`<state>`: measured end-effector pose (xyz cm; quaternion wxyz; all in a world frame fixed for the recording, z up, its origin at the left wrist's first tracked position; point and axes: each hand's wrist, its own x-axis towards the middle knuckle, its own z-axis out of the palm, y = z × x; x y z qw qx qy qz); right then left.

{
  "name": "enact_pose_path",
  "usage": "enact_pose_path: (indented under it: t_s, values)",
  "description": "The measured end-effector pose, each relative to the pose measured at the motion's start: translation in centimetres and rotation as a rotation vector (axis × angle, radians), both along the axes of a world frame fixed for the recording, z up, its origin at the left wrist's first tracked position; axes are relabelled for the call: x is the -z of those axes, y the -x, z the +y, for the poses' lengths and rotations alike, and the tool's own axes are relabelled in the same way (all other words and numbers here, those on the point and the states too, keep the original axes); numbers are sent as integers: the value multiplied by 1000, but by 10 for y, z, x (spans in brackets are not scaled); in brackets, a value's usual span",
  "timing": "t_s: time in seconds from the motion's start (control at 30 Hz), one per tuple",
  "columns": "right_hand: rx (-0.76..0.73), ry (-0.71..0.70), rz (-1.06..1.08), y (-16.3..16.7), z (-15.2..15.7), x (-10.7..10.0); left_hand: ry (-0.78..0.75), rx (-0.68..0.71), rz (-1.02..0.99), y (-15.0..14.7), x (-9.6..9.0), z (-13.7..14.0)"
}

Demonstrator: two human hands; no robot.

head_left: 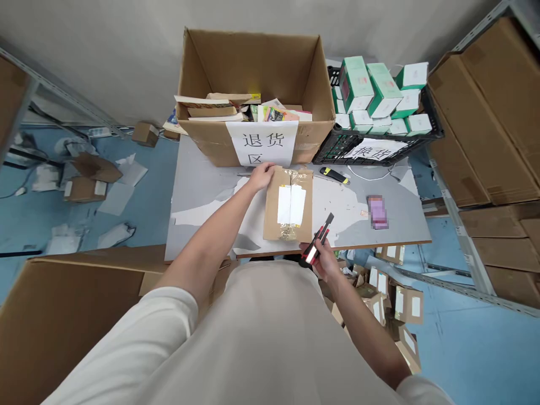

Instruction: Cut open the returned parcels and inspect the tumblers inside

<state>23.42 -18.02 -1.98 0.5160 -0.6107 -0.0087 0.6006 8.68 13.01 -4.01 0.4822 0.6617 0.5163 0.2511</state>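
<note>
A small cardboard box (273, 225) lies flat on the table, with clear tape down its middle and two white labels on top. At its far left corner, my left hand (261, 177) grips the edge with curled fingers. My right hand (325, 260) is closed around a red and black box cutter (313, 252), held just off the box's near right corner. The cutter's tip points up and away from me. A second cutter, a black and yellow utility knife (334, 175), lies beyond the box to the right.
Behind stands a large open carton (202, 138) of books with a paper sign. Beside it, a black crate (375, 156) holds several green-and-white boxes. A blurred purple item (377, 212) lies on the table (202, 191) at right. Shelving (459, 236) flanks the right; cartons (407, 304) litter the floor.
</note>
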Motion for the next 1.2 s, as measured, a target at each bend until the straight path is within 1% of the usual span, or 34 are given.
enact_pose_path:
  t_s: [0.07,0.1,0.17,0.23,0.33,0.4,0.43,0.5,0.53,0.57,0.63,0.7,0.73,0.8,0.87,0.97,1.1,1.2]
  values:
    - [34,-34,-78,-12,13,3,-27,-85,-33,19,6,-11]
    - [55,-63,-120,-19,22,5,-47,-125,-41,31,8,-22]
    - [100,-149,-198,-36,43,9,-85,-204,-19,58,12,-51]
    - [118,-238,-267,-51,70,14,-111,-292,42,82,14,-89]
    - [23,-307,-386,-68,110,21,-32,-340,83,100,13,-145]
    - [-98,-314,-525,-75,128,24,25,-368,121,103,9,-168]
    - [-158,-313,-592,-78,132,23,7,-380,152,102,6,-172]
    - [-242,-295,-677,-85,130,20,-128,-369,238,99,-2,-169]
    - [-270,-270,-701,-88,125,16,-221,-328,285,96,-6,-163]
    - [-296,-237,-724,-91,116,11,-309,-255,329,93,-11,-155]
    - [-366,-160,-774,-96,95,0,-426,-23,407,83,-21,-138]
    - [-463,-103,-784,-99,75,-12,-483,225,483,70,-28,-125]
    - [-501,-91,-757,-98,66,-17,-497,323,521,63,-31,-121]
    - [-539,-85,-672,-96,56,-24,-503,434,596,50,-33,-119]
    - [-559,-84,-603,-92,54,-29,-492,460,654,40,-31,-123]
    - [-598,-61,-583,-90,58,-35,-475,448,701,34,-26,-129]
    - [-715,0,-670,-90,64,-47,-457,414,709,33,-23,-131]
    - [-785,-11,-781,-89,67,-56,-429,395,709,31,-22,-130]
